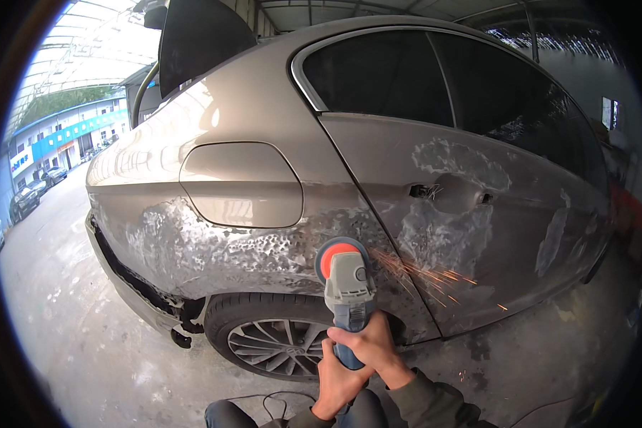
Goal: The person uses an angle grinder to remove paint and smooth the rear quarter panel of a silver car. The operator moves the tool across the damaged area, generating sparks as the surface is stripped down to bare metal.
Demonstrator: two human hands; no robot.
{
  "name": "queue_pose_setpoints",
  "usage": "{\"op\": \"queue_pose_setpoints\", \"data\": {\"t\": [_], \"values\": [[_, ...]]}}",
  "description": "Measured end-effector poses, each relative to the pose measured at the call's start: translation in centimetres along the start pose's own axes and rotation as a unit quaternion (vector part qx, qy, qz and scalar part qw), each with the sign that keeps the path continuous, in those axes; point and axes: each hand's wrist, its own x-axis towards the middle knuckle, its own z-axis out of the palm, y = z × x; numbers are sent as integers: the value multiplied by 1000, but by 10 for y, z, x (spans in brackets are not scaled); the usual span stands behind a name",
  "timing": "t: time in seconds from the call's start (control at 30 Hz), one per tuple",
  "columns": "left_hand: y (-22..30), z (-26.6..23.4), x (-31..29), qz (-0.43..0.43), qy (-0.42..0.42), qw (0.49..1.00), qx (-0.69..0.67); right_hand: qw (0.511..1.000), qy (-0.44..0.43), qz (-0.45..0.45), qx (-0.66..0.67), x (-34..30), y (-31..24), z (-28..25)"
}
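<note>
Both my hands are wrapped around the blue-grey body of an angle grinder [349, 282]. My right hand [372, 342] grips it higher up, nearer the grey head. My left hand [339, 378] is closed around the lower end. The grinder's round disc [327, 258], red in the middle with a dark rim, is against the dented rear quarter panel [257, 253] of a beige-brown car, above the wheel arch. Orange sparks [435, 274] fly rightward from the disc across the rear door [506, 257]. Bare, pitted metal shows on the panel and in patches on the door.
The rear wheel [274, 342] sits just below the grinder. At the left, the bumper edge [132, 292] hangs partly loose with a dark gap. A thin cord [282, 399] lies on the concrete floor [139, 364] by my legs. Parked cars [28, 196] stand outside, far left.
</note>
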Motion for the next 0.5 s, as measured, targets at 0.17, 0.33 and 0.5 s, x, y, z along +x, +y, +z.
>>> {"op": "queue_pose_setpoints", "data": {"t": [0.17,0.33,0.5], "values": [[18,6,19,15,-18,999,22,999,-7,30,24,22,-6,-17],[14,10,13,7,-33,999,19,999,2,23,33,12,-2,-21],[22,7,21,13,-30,999,30,999,6,17,40,21,-3,-19]]}}
